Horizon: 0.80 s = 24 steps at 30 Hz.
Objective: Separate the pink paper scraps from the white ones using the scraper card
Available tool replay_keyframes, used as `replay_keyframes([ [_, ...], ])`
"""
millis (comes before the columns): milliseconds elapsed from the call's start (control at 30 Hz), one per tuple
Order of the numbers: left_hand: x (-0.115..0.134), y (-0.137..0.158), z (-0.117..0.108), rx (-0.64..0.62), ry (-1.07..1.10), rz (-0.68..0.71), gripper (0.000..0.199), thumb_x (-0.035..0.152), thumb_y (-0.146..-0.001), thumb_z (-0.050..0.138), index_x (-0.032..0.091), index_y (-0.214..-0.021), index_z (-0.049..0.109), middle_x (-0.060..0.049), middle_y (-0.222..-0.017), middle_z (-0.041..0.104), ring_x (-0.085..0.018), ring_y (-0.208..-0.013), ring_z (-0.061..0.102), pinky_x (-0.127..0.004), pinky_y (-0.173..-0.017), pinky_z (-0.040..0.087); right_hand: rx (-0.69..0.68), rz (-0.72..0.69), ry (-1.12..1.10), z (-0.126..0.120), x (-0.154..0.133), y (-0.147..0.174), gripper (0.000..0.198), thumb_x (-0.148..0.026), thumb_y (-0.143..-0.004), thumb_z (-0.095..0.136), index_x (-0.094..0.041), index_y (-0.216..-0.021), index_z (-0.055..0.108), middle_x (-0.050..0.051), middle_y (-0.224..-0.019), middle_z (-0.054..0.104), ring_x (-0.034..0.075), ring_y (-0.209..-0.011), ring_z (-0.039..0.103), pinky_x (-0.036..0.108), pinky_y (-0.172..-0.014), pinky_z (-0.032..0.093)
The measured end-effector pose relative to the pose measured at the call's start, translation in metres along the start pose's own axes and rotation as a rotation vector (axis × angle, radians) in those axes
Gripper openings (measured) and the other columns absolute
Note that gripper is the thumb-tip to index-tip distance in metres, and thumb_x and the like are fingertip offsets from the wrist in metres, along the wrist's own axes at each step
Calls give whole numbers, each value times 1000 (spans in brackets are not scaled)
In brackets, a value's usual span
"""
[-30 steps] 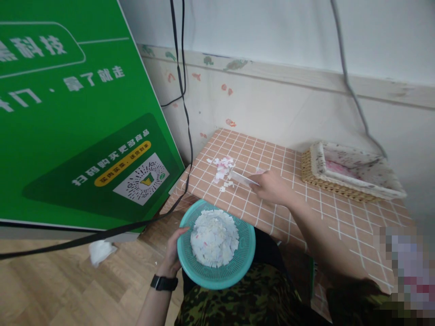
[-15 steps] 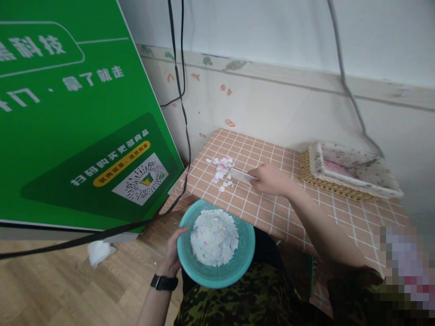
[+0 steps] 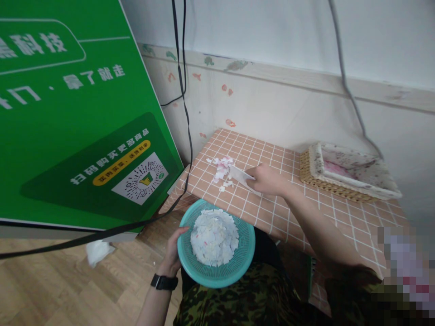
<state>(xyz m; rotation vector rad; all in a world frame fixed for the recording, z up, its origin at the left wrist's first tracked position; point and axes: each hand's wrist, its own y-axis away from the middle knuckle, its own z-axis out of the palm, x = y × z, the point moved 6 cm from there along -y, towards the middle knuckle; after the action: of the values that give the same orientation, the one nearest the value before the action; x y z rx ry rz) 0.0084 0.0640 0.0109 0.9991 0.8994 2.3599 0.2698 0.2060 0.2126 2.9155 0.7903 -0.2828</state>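
Note:
My left hand point(image 3: 174, 249) grips the left rim of a round turquoise plastic colander point(image 3: 249, 253), thumb over the edge. A heap of small white paper scraps point(image 3: 215, 237) lies inside it. The colander is just below the table's front edge, over my lap. In my right hand point(image 3: 267, 179) is a flat white card point(image 3: 242, 177), its far end touching loose pink and white paper scraps point(image 3: 222, 167) on the table. The card's exact kind is hard to make out.
A brown checked cloth point(image 3: 268, 217) covers the table. At its right end stands a lined wicker basket point(image 3: 340, 190) with something pink inside. A large green panel point(image 3: 84, 113) rises at left, with black cables point(image 3: 186, 122) hanging beside it. White crumpled material point(image 3: 98, 252) lies on the floor.
The white card has turned slightly, so more of its face and near edge show. My right hand has shifted a little to the left. My left hand and the colander stay put.

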Motion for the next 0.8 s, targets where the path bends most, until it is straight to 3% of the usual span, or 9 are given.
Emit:
replay_keyframes([
  [267, 1, 0, -1, 16, 8, 9, 13, 20, -68, 67, 11, -76, 71, -6, -67, 73, -21, -62, 67, -34, -69, 52, 51, 21, 9, -1, 9, -4, 17, -20, -77, 44, -18, -61, 47, 1, -55, 46, 11, -51, 35, 27, -54, 26],
  [467, 2, 3, 2, 25, -21, 16, 12, 19, -70, 63, 10, -73, 72, -8, -67, 74, -21, -59, 67, -33, -65, 53, -8, -72, -27, -2, 9, -2, 16, -19, -77, 44, -18, -61, 47, 0, -55, 44, 10, -52, 35, 26, -55, 26],
  [800, 1, 2, 4, -15, -4, -2, 14, 20, -71, 63, 10, -76, 72, -8, -69, 74, -22, -62, 67, -34, -67, 53, -47, -98, -62, -6, 5, 0, 17, -18, -76, 45, -17, -60, 51, -1, -54, 45, 10, -51, 35, 27, -54, 24],
])
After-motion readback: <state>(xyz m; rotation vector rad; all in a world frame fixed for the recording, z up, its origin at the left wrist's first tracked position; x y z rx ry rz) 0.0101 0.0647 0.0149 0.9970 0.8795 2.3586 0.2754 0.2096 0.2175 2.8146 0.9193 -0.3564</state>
